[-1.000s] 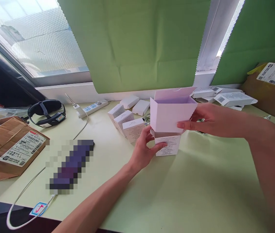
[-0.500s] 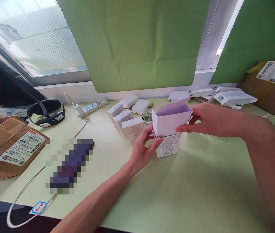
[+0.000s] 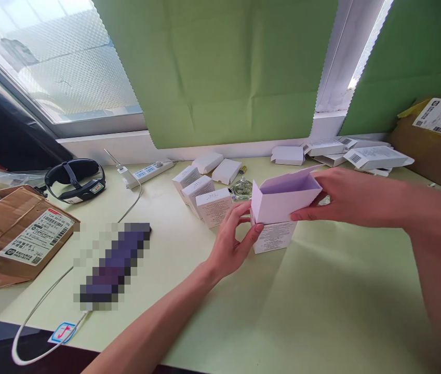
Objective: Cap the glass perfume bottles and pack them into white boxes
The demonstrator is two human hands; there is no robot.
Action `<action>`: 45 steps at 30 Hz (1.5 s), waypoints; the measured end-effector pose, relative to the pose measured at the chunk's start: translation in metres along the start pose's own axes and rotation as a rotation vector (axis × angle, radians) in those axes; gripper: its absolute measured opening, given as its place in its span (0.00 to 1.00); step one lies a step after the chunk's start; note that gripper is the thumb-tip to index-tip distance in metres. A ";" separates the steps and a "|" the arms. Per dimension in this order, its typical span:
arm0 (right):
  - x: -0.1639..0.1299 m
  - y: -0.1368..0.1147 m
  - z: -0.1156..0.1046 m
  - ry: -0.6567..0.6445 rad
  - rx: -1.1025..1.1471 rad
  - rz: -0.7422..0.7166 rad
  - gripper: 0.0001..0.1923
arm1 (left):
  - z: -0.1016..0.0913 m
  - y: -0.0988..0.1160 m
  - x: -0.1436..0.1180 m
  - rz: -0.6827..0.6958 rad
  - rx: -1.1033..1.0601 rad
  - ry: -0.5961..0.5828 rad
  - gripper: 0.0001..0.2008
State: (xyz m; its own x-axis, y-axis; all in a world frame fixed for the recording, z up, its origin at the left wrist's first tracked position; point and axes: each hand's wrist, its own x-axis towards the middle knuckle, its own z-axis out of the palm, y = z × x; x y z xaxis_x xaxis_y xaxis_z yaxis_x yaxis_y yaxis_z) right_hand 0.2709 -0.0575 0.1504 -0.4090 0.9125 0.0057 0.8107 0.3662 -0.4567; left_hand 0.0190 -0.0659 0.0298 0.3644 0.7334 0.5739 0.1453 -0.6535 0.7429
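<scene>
Left hand (image 3: 231,240) pinches printed box (image 3: 274,236) upright on surface (image 3: 321,301), steadying it | right hand (image 3: 335,196) grips open sleeve (image 3: 284,195) tilted over its top, mouth up | finished boxes (image 3: 202,195) alongside.

Two hands over the table (image 3: 321,311): left hand (image 3: 231,244), right hand (image 3: 341,195). One open sleeve box (image 3: 284,195) in the right, one printed box (image 3: 275,236) under it. Three standing white boxes (image 3: 204,200) in a row just beside. Two flat white boxes (image 3: 218,166) behind those. One glass bottle (image 3: 242,188). One pile of flat cartons (image 3: 345,150) by the window, exact number unclear. Two brown parcels (image 3: 13,234), one at each side. One power strip (image 3: 150,170). One black headband (image 3: 75,179). One white cable (image 3: 37,322).
</scene>
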 end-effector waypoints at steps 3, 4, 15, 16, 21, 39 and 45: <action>-0.005 -0.007 -0.006 -0.115 0.030 -0.003 0.19 | -0.001 0.000 0.000 0.023 -0.001 -0.030 0.19; -0.007 -0.009 -0.008 -0.113 0.052 -0.003 0.20 | -0.001 0.000 0.000 0.028 0.008 -0.035 0.19; -0.010 -0.026 -0.015 0.188 0.058 -0.238 0.17 | 0.001 -0.004 -0.001 0.039 0.003 -0.034 0.23; -0.010 -0.028 -0.014 0.187 0.051 -0.240 0.17 | 0.001 -0.005 -0.002 0.038 0.018 -0.028 0.22; -0.014 -0.036 -0.011 0.105 0.012 -0.273 0.19 | 0.001 -0.012 -0.005 0.078 0.101 0.016 0.23; -0.002 -0.041 0.016 0.019 -0.263 -0.182 0.07 | 0.007 -0.005 -0.011 0.051 0.030 -0.004 0.27; 0.001 -0.041 0.021 0.015 -0.292 -0.180 0.07 | 0.007 -0.002 -0.011 0.015 -0.037 0.018 0.20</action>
State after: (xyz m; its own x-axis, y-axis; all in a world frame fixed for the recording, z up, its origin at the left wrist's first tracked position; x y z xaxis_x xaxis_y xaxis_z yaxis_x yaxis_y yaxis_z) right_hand 0.2287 -0.0755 0.1499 -0.5522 0.8301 0.0775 0.8125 0.5566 -0.1732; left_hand 0.0214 -0.0742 0.0193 0.3500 0.7268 0.5909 0.1057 -0.6574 0.7460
